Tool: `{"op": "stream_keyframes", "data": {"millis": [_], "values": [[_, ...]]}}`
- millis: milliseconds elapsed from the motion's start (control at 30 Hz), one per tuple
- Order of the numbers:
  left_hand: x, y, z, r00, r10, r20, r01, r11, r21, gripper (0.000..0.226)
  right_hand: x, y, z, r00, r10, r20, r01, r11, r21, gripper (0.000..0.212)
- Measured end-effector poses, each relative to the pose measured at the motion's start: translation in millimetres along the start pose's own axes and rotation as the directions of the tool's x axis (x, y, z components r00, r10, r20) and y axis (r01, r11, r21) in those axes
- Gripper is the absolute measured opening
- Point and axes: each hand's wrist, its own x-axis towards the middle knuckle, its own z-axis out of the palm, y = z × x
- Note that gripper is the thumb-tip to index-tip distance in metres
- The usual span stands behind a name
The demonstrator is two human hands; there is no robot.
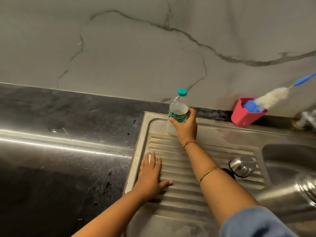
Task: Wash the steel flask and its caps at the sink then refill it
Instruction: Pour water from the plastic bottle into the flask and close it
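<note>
Refilling seems in hand: my right hand (185, 124) curls round a capped plastic bottle (177, 106) standing at frame centre; my left hand (150, 177) lies flat, empty, on the drainboard (188, 194). What looks like the steel flask (290, 194) blurs at lower right, cap (242, 165) beside it. Next: lift, uncap, pour. Green label's script is half-covered, unreadable.

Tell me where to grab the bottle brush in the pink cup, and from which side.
Grip the bottle brush by its blue handle, probably coming from above on the right. It leans that way out of the pink cup, handle end free in the air, while the fluffy head sits low at the rim.
</note>
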Motion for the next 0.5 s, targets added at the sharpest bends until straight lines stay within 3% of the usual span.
{"op": "stream_keyframes", "data": {"millis": [233,400,500], "values": [[-0.8,3.1,-2.3,1.000,-0.017,0.012,0.017,1.000,-0.002,0.096,-2.3,14.2,-0.1,0.999,-0.016,0.042,0.017,1.000,-0.012,0.075],[-1.1,6.2,-3.4,0.999,-0.030,0.014,0.029,1.000,0.010,0.095,-5.2,8.7,-8.0,0.999,0.037,0.021,-0.037,0.999,-0.026,0.100],[-2.1,8.0,-4.5,1.000,-0.021,0.001,0.021,1.000,0.002,0.095,-25.8,0.9,-16.8,0.998,0.065,-0.024,-0.065,0.998,0.017,0.096]]}}
